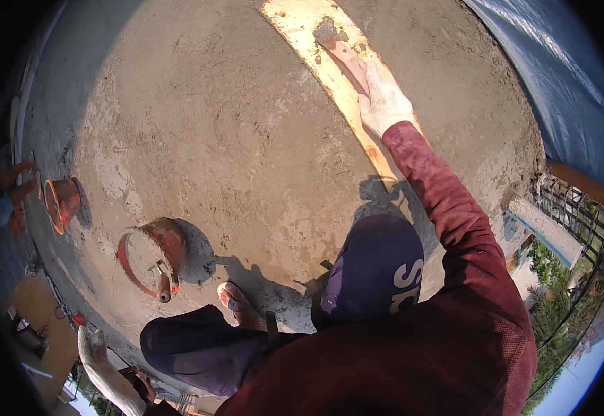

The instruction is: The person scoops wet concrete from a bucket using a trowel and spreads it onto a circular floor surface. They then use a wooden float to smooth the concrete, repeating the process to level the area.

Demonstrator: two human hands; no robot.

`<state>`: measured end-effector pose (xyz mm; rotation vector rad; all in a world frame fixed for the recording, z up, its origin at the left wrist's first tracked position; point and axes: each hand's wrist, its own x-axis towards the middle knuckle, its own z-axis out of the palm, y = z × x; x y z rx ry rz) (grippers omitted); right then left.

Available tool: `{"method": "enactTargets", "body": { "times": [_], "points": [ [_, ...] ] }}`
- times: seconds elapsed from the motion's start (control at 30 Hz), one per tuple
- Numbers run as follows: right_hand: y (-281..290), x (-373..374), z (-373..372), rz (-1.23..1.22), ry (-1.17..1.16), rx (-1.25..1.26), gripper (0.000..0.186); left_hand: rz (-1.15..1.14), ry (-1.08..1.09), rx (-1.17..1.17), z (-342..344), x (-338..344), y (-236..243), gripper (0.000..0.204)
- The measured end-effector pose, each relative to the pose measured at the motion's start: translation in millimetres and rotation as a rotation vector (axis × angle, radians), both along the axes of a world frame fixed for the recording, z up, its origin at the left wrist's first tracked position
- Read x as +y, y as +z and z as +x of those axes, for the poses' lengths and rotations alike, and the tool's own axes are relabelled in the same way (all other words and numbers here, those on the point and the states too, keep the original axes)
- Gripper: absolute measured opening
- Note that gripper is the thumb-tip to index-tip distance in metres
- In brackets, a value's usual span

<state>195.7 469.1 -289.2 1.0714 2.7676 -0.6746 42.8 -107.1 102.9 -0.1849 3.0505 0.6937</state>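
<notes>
My right hand [385, 102], in a pale work glove, is closed around the wooden handle [347, 64] of a long yellowish wooden plastering float [294, 24]. The float lies against the grey wet mortar surface [226, 104], and a lump of mortar sticks by the far end of its handle. Down at the lower left, my left hand [104, 371] is raised in a similar glove, its fingers loosely bent and apart with nothing visible in them. Close to my foot stands an orange bucket [171, 243] of mortar; a trowel [164, 284] with a wooden handle rests at its rim.
A second orange bucket [65, 204] stands farther left, beside another person's bare limbs [23, 177]. Blue sheeting [558, 62] borders the mortar at the upper right. Below it are a pale post [545, 231] and a dark metal grille [583, 218], with plants beyond.
</notes>
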Motion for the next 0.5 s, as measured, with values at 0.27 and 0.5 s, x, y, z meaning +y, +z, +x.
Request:
{"method": "enactTargets", "body": {
  "times": [0.27,0.5],
  "points": [
    [21.8,-24.6,-30.4,0.171,0.248,0.265,0.065,0.12,-0.819,-0.323,-42.6,102.1,-26.5,0.077],
    [20.0,-128.6,51.9,-0.293,0.38,-0.203,0.047,0.347,-0.616,-0.772,30.4,70.1,-52.1,0.071]
  ]
}}
